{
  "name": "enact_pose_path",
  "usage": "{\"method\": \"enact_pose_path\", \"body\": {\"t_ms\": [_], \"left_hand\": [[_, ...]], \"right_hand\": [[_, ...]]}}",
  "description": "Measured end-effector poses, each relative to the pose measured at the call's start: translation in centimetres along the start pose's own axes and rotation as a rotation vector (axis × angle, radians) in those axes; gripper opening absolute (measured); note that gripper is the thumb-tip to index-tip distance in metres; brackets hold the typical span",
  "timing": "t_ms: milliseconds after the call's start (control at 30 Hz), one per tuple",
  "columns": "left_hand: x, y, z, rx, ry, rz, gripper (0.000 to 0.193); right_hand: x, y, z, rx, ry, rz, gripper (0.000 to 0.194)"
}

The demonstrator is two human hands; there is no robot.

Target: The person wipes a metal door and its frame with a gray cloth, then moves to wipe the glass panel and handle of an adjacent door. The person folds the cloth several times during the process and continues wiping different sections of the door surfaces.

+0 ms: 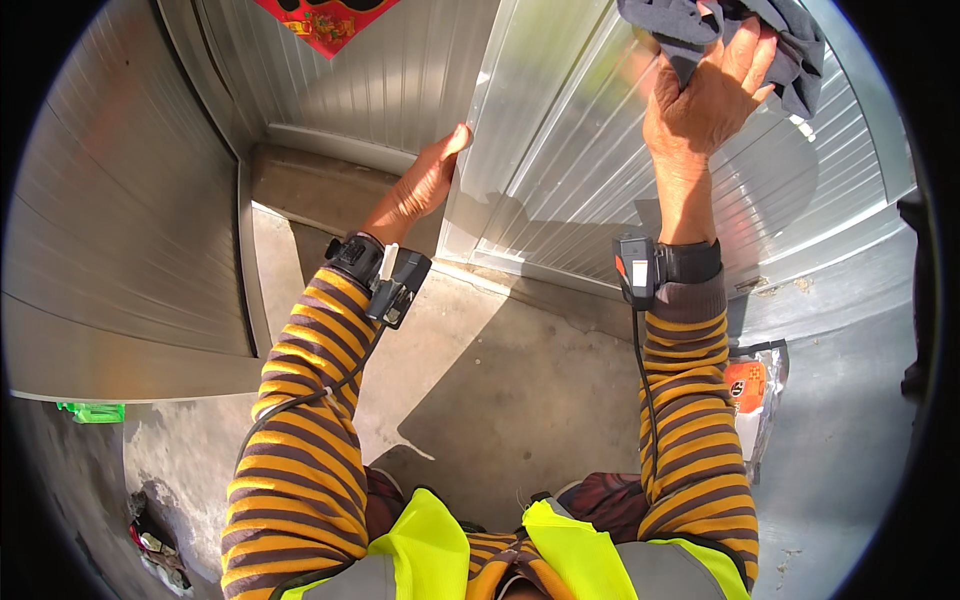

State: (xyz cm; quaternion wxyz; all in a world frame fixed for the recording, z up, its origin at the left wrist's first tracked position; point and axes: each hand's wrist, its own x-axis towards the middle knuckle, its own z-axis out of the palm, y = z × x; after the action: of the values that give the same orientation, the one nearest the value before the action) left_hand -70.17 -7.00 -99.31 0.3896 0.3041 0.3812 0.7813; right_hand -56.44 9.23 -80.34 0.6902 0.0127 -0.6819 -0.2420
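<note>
At the top right, my right hand (701,105) presses a bunched dark grey cloth (795,49) against a ribbed, shiny metal door panel (577,157). My left hand (427,180) is at the near vertical edge of the same panel, its thumb up along the edge and its fingers partly hidden behind it. No loose object shows in the left hand. Each wrist bears a black strap with a small device and a cable.
Another metal door leaf (135,202) stands at the left. A red paper decoration (326,26) is on the metal panel behind. Below lies a concrete floor (517,375). A green plastic item (91,412) is at the left; an orange-and-white package (746,397) is beside my right sleeve.
</note>
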Motion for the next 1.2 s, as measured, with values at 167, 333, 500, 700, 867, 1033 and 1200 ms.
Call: {"method": "enact_pose_path", "body": {"t_ms": [167,333,500,700,867,1033,1200], "left_hand": [[-0.3,-0.1,0.3,0.082,0.027,0.039,0.062],[0.1,-0.6,0.0,-0.032,0.036,0.028,0.067],[-0.3,-0.5,-0.3,-0.006,0.009,0.003,0.076],[-0.6,-0.4,0.2,-0.024,0.034,-0.003,0.075],[-1.7,-0.1,0.1,-0.045,-0.056,-0.054,0.069],[-1.2,-0.1,0.2,-0.023,-0.049,-0.019,0.069],[-0.5,-0.7,-0.1,-0.035,-0.050,-0.065,0.075]], "right_hand": [[-14.3,-6.7,-3.9,0.146,-0.617,-0.041,0.044],[-26.7,-8.1,-8.6,0.306,-0.971,-0.330,0.032],[-23.5,-5.7,-9.6,0.377,-1.083,-0.572,0.033],[-7.3,-0.9,-4.9,0.123,-0.597,-0.190,0.063],[2.1,-0.8,-1.0,0.051,-0.070,0.002,0.062],[-5.7,-6.5,-0.2,0.041,-0.319,0.194,0.045],[-18.0,-7.4,-5.2,0.190,-0.662,-0.163,0.028]]}}
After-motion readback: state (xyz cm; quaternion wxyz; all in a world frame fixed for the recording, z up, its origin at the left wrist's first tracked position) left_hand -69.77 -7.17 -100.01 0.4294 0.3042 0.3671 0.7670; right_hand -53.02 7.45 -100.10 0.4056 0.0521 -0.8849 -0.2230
